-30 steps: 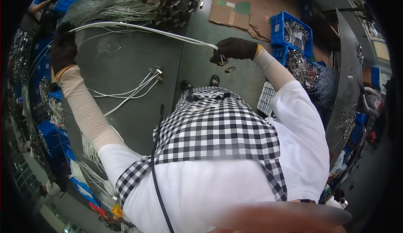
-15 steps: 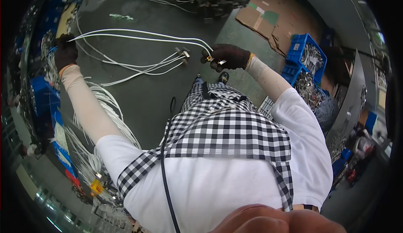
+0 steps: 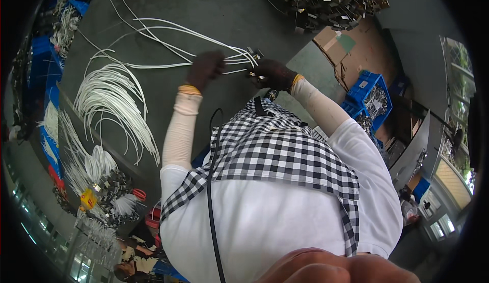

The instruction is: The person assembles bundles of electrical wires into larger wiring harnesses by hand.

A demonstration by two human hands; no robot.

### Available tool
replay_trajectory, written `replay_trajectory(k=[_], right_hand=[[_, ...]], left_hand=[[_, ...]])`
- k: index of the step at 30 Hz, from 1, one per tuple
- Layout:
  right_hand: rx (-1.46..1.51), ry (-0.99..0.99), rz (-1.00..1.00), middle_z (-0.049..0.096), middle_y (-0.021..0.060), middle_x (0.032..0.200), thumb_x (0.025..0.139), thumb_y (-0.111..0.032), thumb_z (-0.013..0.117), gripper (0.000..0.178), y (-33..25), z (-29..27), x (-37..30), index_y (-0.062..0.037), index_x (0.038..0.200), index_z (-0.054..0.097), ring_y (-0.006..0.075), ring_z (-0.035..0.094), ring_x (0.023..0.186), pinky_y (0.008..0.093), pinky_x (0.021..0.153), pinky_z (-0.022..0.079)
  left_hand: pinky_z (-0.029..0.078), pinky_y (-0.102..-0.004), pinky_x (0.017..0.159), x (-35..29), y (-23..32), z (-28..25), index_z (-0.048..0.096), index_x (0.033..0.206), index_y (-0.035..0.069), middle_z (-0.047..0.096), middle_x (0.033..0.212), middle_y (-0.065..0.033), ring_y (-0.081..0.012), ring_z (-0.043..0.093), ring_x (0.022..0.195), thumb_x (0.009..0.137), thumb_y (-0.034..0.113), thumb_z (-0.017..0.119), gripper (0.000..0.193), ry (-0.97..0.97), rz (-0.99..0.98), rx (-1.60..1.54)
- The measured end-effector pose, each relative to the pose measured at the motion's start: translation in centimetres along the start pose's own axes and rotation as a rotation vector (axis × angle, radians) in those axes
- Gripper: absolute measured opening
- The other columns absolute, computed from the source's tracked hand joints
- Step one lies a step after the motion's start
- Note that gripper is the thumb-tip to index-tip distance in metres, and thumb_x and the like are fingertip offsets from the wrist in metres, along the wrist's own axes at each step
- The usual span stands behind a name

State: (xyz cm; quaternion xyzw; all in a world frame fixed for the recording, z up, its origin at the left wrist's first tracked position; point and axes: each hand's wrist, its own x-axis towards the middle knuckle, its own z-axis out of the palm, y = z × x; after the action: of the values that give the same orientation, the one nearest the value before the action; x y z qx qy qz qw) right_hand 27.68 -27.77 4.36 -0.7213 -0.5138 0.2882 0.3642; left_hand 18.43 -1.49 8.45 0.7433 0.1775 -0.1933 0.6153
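My right hand (image 3: 275,75), in a dark glove with a yellow-orange cuff, is closed around the connector ends of white cables (image 3: 184,29). These cables arc away to the left over the dark tabletop. Dark connectors (image 3: 257,54) lie just beyond its fingertips; which of them it grips is partly hidden. My left hand (image 3: 205,70), gloved alike, is over other white cables, a short way left of the right hand. Motion blurs its fingers, so whether it holds a cable is unclear. Several more cables run loosely across the table toward the far left.
A curved bundle of white cables (image 3: 109,92) lies on the table's left. A big heap of cables with dark connectors (image 3: 338,3) is at the far right, near flattened cardboard (image 3: 351,48). Blue crates (image 3: 364,92) of parts stand right. A black cord (image 3: 212,217) hangs down my front.
My left hand has come from the far left edge to near my right hand, leaving the cables' far ends loose on the table. My right hand keeps hold of the cables. The view has shifted.
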Motion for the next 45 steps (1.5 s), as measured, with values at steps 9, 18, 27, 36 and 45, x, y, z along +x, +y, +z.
replay_trajectory(k=[9, 18, 27, 36, 45], right_hand=[[0.733, 0.009, 0.782, 0.062, 0.0063, 0.101, 0.090, -0.018, 0.066, 0.048, -4.8, -2.2, 0.8, 0.0011, 0.131, 0.051, 0.0127, 0.061, 0.081, 0.0297, 0.070, 0.054], [0.872, 0.177, 0.542, 0.064, 0.0069, 0.100, 0.094, -0.022, 0.063, 0.038, -4.5, -3.2, -2.2, 0.0005, 0.124, 0.058, 0.0130, 0.065, 0.085, 0.0287, 0.067, 0.056], [0.888, 0.232, 0.870, 0.067, 0.0099, 0.086, 0.090, -0.024, 0.068, 0.044, -9.1, -4.5, -3.6, -0.0031, 0.126, 0.057, 0.0101, 0.062, 0.064, 0.0246, 0.055, 0.050], [0.270, 0.505, 0.554, 0.069, 0.0112, 0.108, 0.086, -0.021, 0.072, 0.047, -8.9, -1.5, -2.5, -0.0013, 0.126, 0.056, 0.0179, 0.067, 0.092, 0.0306, 0.079, 0.055], [-0.064, 0.477, 0.430, 0.066, 0.0125, 0.110, 0.085, -0.018, 0.073, 0.032, -7.2, -4.2, -2.6, -0.0071, 0.114, 0.063, 0.0261, 0.068, 0.097, 0.0355, 0.080, 0.054]], left_hand=[[0.050, -0.0289, 0.056, 1.6, -1.0, 4.9, 0.065, 0.101, 0.001, 0.066, 0.078, -0.0088, -0.0155, 0.063, 0.062, 0.097, 0.036, 0.052, 0.038, -0.003, -0.270, -0.164], [0.054, -0.0311, 0.067, 3.1, -1.7, 9.1, 0.064, 0.115, 0.001, 0.067, 0.099, -0.0075, -0.0170, 0.065, 0.080, 0.097, 0.031, 0.058, 0.035, -0.015, 0.081, -0.757], [0.053, -0.0264, 0.069, 2.8, 2.0, 10.8, 0.064, 0.109, 0.001, 0.068, 0.098, -0.0079, -0.0154, 0.065, 0.080, 0.097, 0.023, 0.061, 0.025, 0.153, 0.032, -0.970], [0.053, -0.0263, 0.080, 1.2, 2.3, 12.1, 0.065, 0.111, -0.001, 0.069, 0.095, -0.0067, -0.0149, 0.066, 0.085, 0.093, 0.009, 0.061, 0.021, 0.115, 0.164, -0.813], [0.047, -0.0405, 0.102, -0.6, 3.1, 7.4, 0.052, 0.134, 0.001, 0.062, 0.125, -0.0158, -0.0243, 0.059, 0.117, 0.097, 0.015, 0.056, 0.040, -0.005, 0.459, -1.188]])
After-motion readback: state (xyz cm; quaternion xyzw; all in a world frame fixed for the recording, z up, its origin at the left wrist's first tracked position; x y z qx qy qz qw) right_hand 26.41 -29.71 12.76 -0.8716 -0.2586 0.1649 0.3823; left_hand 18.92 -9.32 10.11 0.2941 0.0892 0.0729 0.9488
